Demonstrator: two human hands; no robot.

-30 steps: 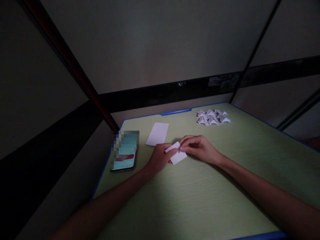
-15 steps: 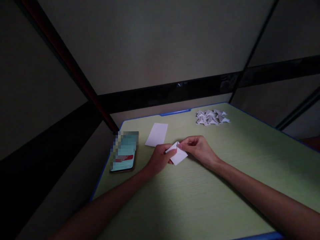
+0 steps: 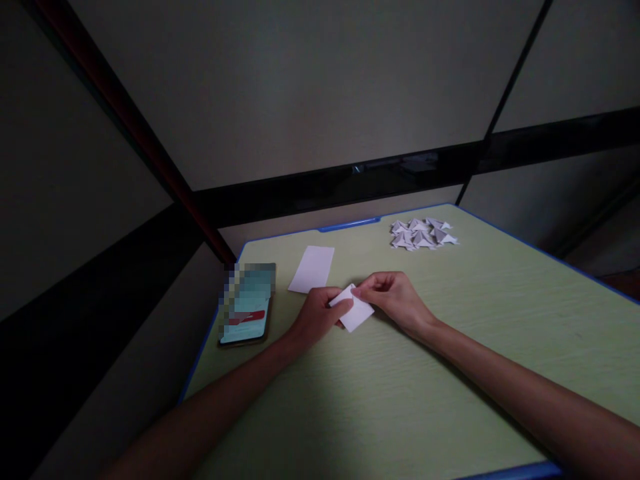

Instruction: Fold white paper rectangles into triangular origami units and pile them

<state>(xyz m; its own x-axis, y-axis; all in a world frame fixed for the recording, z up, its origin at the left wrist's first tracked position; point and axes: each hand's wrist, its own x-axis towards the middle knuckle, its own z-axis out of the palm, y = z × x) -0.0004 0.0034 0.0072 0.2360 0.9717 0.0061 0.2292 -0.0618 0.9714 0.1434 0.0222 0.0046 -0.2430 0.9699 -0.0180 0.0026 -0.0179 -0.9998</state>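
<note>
Pinching a small folded white paper (image 3: 353, 317) between both hands, just above or on the desk (image 3: 350, 400); can't tell which.
Paper sits right in the grip, one corner pointing toward the wearer: left hand (image 3: 316, 315) has its thumb pressed on the near-left part of the top face, fingers mostly hidden under it; right hand (image 3: 393, 297) pinches the far corner between thumb and fingertips, other fingers curled. Flat white sheet (image 3: 313, 268) lies just beyond the left grip, contact with the hand unclear. Phone (image 3: 250, 321), screen lit and part pixelated, lies left of the left grip, apart from it. Six folded paper figures (image 3: 421, 239) sit grouped beyond and right of the right grip, in two rows. Blue strip (image 3: 350, 225) on the desk's far edge, pale panel wall (image 3: 310, 87) behind.
</note>
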